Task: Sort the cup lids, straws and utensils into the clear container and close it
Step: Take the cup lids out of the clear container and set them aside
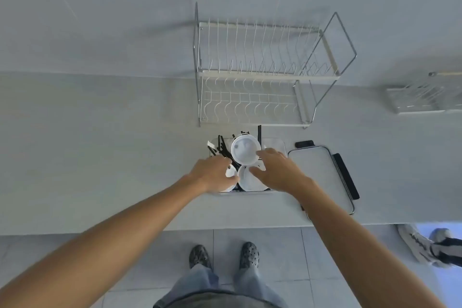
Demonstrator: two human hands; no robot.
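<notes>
The clear container (277, 144) sits on the counter in front of me, full of white cup lids, black straws and utensils. A big round white lid (243, 149) stands tilted at the back of it; another white lid (250, 180) lies at the front. Black straws (222, 147) stick up at the left side. My left hand (212, 174) reaches in at the left, fingers on a small white lid (230, 172). My right hand (277, 170) hovers over the right half with fingers spread, touching the lids. The container's own lid (317, 175), clear with black clips, lies flat beside it on the right.
A two-tier wire dish rack (260, 75) stands behind the container against the wall. Another wire rack (425, 97) sits at the far right. The counter edge runs below my forearms. Someone else's shoes (430, 247) are on the floor at right.
</notes>
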